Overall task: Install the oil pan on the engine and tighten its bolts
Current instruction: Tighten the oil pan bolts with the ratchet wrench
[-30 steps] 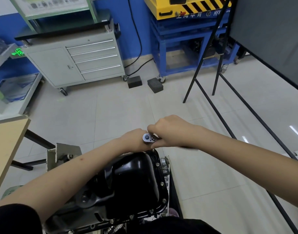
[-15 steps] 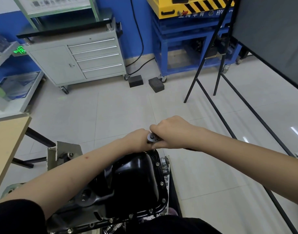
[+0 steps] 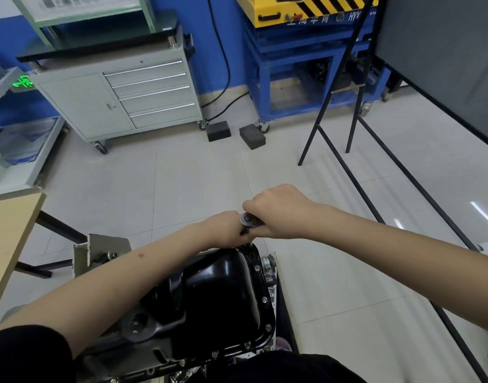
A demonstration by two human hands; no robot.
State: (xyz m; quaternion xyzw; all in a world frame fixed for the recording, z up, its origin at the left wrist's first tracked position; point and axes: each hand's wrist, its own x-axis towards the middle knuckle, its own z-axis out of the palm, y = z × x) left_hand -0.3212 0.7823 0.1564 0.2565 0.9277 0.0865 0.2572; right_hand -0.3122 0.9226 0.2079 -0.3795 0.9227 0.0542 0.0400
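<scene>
The black oil pan [image 3: 220, 297] sits on the engine [image 3: 143, 333], with several bolts along its right and near flange. A ratchet wrench shows its round silver head [image 3: 247, 219] above the pan's far edge. My right hand [image 3: 278, 211] is closed around the ratchet's handle, which is hidden in the fist. My left hand [image 3: 223, 230] is curled against the ratchet head from the left, over the socket at the pan's far rim; the bolt under it is hidden.
A grey metal bracket [image 3: 99, 252] of the engine stand is left of the pan, and a wooden table corner [image 3: 10, 233] further left. Behind stand a grey drawer cabinet [image 3: 121, 98], two dark blocks [image 3: 251, 136] and a black frame [image 3: 347, 167] with a dark board.
My right hand has swung the ratchet handle slightly, rotating the head a little; both hands stay at the pan's far edge.
</scene>
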